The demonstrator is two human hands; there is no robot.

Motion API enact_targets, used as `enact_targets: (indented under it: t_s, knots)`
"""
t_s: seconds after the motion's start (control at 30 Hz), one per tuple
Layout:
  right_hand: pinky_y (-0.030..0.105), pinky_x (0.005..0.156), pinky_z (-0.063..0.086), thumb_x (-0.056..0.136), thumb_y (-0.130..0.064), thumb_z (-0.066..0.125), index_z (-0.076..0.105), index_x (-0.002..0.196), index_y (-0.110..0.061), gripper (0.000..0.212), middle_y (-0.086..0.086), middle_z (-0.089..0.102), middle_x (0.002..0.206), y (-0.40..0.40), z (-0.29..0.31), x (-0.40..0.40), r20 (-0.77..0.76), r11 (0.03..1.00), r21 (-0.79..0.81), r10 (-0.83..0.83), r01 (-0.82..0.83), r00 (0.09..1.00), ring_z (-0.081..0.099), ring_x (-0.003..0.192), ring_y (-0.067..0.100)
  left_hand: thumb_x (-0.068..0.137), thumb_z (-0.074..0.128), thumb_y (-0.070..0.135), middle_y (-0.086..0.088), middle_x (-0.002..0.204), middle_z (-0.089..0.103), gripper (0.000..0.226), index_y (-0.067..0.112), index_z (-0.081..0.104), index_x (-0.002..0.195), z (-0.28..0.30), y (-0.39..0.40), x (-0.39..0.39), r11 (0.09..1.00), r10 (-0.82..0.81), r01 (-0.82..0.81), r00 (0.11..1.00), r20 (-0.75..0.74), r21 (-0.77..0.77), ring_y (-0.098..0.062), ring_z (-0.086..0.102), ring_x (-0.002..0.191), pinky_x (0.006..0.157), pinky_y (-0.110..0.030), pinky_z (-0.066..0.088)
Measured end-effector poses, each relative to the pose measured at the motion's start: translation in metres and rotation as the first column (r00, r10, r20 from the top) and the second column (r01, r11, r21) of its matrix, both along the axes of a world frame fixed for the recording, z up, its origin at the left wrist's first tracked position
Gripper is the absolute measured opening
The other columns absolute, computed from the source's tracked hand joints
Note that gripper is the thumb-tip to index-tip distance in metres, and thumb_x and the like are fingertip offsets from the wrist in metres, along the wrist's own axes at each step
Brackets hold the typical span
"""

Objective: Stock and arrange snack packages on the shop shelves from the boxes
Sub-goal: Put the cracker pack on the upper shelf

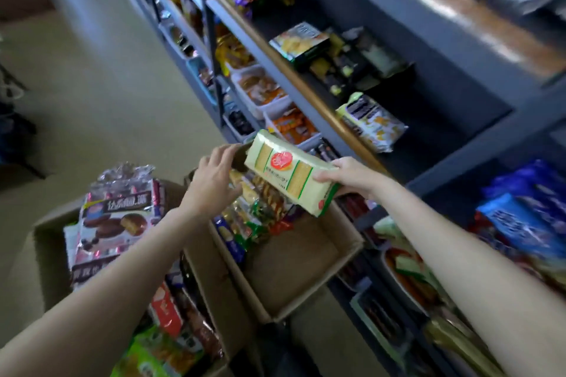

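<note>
1. The right hand (pixel 352 176) was clamped on the near end of a pale yellow cracker pack (pixel 291 173), thumb on top and fingers underneath.
2. The pack was held in the air, tilted, above the open cardboard box (pixel 294 266) on the floor, just in front of the dark shelves (pixel 321 95).
3. The left hand (pixel 214 177) hovered over the far left corner of that box, fingers loosely spread and holding nothing, close to the pack's far end; whether it touched the pack I could not tell.
4. Mixed snack packets (pixel 257 211) filled the far side of the box.
5. Left of the box stood a second box (pixel 52 242) with a chocolate cake bag (pixel 118 217) on top.
</note>
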State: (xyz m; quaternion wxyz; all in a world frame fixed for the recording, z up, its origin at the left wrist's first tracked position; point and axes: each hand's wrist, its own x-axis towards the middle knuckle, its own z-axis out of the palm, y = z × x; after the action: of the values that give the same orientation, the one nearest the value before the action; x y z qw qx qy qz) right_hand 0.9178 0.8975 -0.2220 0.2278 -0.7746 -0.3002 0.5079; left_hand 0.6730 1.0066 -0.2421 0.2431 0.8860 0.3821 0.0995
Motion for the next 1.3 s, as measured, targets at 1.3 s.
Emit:
enact_targets:
  t_s: [1.3]
  knots:
    - [0.040, 0.098, 0.032, 0.085, -0.034, 0.063, 0.035, 0.136, -0.015, 0.061, 0.005, 0.049, 0.134, -0.744, 0.267, -0.131, 0.991, 0.811, 0.134, -0.095, 0.570, -0.097, 0.045, 0.122, 0.028, 0.042, 0.086, 0.045, 0.007, 0.100, 0.057, 0.073, 0.026, 0.056, 0.106, 0.285, -0.650, 0.151, 0.068, -0.990, 0.412, 0.144, 0.009, 0.909, -0.013, 0.053, 0.089, 0.060, -0.026, 0.053]
